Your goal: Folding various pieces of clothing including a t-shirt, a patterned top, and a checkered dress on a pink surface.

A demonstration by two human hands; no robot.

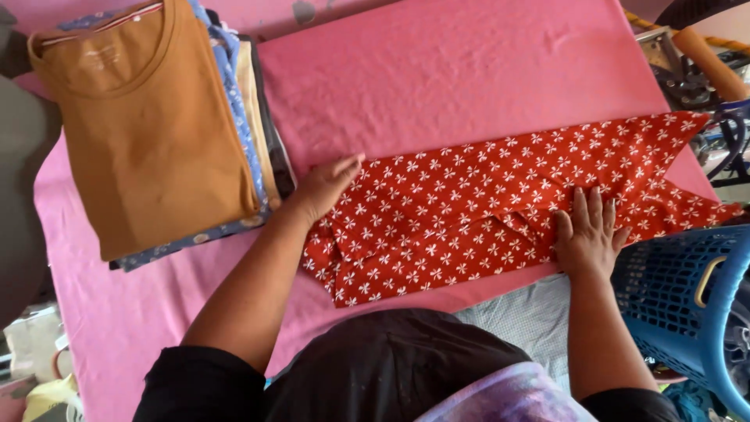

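At about 10 o'clock a stack (168,133) of folded clothes lies on the pink cover (437,70), with a brown shirt (141,117) on top and blue and pale layers under it. Just to its right, the left hand (324,187) lies flat on the red cloth (500,203), at the cloth's left end, fingers spread and pointing toward 2 o'clock. It does not pinch anything; it only presses.

The red cloth with small white flowers stretches from the centre toward 3 o'clock, already folded into a long band. Its far right end hangs a little over the edge of the cover.

The right hand (587,234) rests palm down on the lower edge of the cloth at about 4 o'clock, fingers open and pressed on the fabric. It seems to hold a fold in place, but the view is not clear enough to be sure.

To do this step well, I think both palms should slide outward evenly, so the layers stay aligned and no crease is trapped.

At 4 o'clock, beside the right wrist, stands a blue basket (687,289), close to the cloth but not touching it.
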